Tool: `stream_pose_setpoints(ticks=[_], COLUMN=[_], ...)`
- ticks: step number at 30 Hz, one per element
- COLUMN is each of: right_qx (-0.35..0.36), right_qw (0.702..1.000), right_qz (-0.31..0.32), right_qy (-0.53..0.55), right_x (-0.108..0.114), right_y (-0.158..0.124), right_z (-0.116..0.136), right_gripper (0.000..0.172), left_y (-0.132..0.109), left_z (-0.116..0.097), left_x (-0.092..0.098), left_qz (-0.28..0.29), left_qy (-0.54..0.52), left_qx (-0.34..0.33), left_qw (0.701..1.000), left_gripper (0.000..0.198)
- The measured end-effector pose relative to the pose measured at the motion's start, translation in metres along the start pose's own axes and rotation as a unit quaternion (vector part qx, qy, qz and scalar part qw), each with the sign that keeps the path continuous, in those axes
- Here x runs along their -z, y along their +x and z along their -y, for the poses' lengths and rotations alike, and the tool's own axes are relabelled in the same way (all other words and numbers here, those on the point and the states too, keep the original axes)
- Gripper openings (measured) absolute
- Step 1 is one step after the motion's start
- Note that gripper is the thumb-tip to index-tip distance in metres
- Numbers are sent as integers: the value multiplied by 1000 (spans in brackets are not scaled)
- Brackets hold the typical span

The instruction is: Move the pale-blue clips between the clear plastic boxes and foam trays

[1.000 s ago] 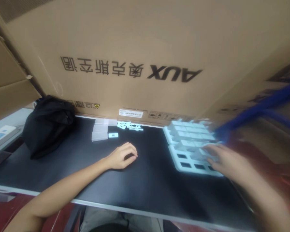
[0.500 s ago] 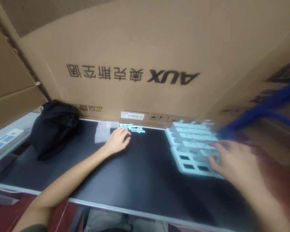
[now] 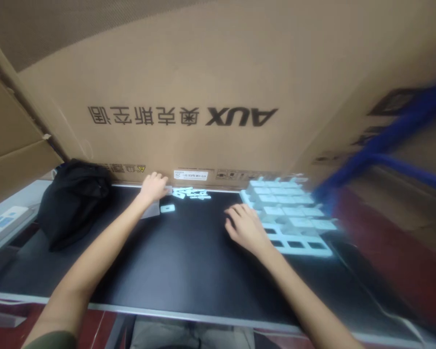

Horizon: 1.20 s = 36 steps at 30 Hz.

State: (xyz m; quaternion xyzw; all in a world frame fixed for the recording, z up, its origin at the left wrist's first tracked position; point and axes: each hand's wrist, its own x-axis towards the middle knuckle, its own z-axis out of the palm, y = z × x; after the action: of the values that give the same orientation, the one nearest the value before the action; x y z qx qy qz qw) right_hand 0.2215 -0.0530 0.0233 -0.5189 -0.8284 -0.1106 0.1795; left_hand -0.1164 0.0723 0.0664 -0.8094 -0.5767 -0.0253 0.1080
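Containers (image 3: 151, 211) near left hand (image 3: 154, 186) now, right hand (image 3: 246, 227) shifted

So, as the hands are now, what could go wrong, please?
The left hand is at the translucent pieces, close to the small pale-blue pieces lying loose, so it might scatter some. The right hand is close to the pale-blue rack; a careless sweep could perhaps disturb the blocks in it.

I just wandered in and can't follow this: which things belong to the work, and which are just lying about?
Seemingly in use:
clear pieces, by the left hand
small pale-blue pieces
pale-blue tray, near the right hand

Apparently lying about:
black cloth bundle
white item, far left
large cardboard box
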Motion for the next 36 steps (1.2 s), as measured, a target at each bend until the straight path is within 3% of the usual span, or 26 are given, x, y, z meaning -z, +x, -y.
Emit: stream_pose_setpoints(ticks=[5,12,18,30,33,36], right_qx=[19,98,118,73,62,73], right_qw=[996,988,986,991,993,992], right_qz=[72,105,111,109,93,87], right_qy=[51,62,49,34,38,47], right_x=[-30,-63,-70,-68,-65,-63], right_y=[60,122,128,119,121,130], right_z=[24,60,69,61,63,67], right_gripper=[32,36,29,24,30,38], left_y=[-4,-4,0,13,5,-14], left_z=[28,23,16,14,18,35], left_x=[-6,-26,-32,-27,-22,-19], left_qz=[42,45,30,19,3,-19], left_qy=[7,11,12,-22,-42,-62], left_qx=[10,2,-9,-79,-92,-90], left_qw=[999,999,999,996,995,994], left_gripper=[32,33,41,46,51,46])
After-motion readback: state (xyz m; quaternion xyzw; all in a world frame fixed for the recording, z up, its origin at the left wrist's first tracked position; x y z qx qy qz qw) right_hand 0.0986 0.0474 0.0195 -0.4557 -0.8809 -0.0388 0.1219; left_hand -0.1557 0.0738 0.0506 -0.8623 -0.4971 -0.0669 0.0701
